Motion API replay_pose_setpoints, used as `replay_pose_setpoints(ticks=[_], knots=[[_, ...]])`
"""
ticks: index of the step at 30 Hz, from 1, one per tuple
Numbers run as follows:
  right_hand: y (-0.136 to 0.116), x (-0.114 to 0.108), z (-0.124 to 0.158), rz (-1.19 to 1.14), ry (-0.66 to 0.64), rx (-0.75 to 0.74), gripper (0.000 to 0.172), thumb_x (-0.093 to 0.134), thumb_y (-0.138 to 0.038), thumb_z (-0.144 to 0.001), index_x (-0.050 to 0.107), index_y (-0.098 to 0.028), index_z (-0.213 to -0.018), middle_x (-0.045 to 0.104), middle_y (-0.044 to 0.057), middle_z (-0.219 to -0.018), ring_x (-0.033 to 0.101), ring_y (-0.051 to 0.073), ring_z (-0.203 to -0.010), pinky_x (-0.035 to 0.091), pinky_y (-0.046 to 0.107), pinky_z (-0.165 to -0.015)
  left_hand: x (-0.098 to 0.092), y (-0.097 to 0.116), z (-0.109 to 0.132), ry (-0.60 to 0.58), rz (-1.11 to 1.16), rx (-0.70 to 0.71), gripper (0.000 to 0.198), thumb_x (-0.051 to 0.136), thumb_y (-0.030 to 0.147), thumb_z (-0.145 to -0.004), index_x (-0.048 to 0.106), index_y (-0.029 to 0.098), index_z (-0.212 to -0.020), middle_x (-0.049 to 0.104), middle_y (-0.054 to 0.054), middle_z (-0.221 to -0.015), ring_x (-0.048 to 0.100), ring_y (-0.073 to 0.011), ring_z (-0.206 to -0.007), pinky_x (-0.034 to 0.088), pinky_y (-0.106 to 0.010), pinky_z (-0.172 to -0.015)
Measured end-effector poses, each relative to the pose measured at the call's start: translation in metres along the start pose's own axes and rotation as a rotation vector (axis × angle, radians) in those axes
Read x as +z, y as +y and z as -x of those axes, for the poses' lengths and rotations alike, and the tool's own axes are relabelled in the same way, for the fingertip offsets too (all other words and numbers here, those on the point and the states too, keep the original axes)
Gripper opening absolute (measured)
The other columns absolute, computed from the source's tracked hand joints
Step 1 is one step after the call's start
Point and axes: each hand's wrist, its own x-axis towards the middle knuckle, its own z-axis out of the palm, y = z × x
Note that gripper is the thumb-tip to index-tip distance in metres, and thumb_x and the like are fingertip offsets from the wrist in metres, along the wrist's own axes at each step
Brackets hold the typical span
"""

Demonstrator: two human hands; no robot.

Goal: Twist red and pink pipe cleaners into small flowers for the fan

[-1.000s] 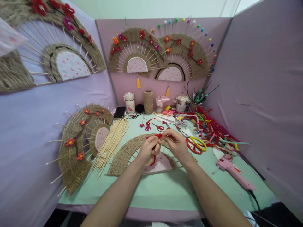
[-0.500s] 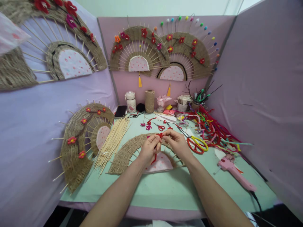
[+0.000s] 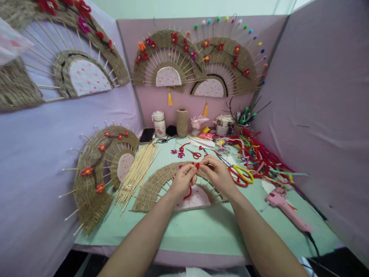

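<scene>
Between my two hands is a red pipe cleaner (image 3: 197, 166), bent into a small shape at the fingertips, with a loose tail curling down below my left hand. My left hand (image 3: 184, 179) pinches it from the left, fingers closed. From the right, my right hand (image 3: 216, 173) closes thumb and fingertips on the same piece. Both hands are above a woven twine fan (image 3: 152, 186) lying on the table, its half-round centre covered in pink-dotted white fabric. A few small red and purple bits on the fan's upper edge are partly hidden by my hands.
Red-and-yellow-handled scissors (image 3: 240, 175) lie right of the fan, small red scissors (image 3: 196, 155) behind it. A pink glue gun (image 3: 288, 211) rests at right, near a pile of pipe cleaners (image 3: 256, 154). Thin sticks (image 3: 138, 169) and another fan (image 3: 92, 184) are at left.
My fingers have shifted slightly around the red pipe cleaner, the right hand rising a little. The pipe cleaner's bent part is turned differently. The view has tilted very slightly.
</scene>
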Motion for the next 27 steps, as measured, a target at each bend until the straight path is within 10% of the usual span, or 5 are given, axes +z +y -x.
replay_pose_setpoints(ticks=[9,27], knots=[[0.003,0.009,0.001,-0.297,0.11,0.258,0.018,0.065,-0.029,-0.074,0.063,-0.019,-0.09,0.062,0.002,-0.08,0.058,0.015,-0.071,0.047,0.028,-0.065,0.001,0.009,0.002,0.067,-0.181,0.111,0.032,0.05,0.047,-0.083,0.057,0.015,-0.083,0.035,0.008,-0.045,0.028,-0.0058,-0.042,0.022,-0.02,-0.045],[-0.012,0.017,0.011,-0.138,0.208,-0.069,0.013,0.064,-0.021,-0.079,0.071,-0.026,-0.089,0.067,0.003,-0.087,0.061,0.017,-0.082,0.049,0.032,-0.077,0.005,0.005,0.007,0.176,-0.203,0.37,0.022,0.049,0.037,-0.086,0.06,0.017,-0.083,0.037,0.006,-0.053,0.03,-0.0063,-0.045,0.026,-0.02,-0.044]])
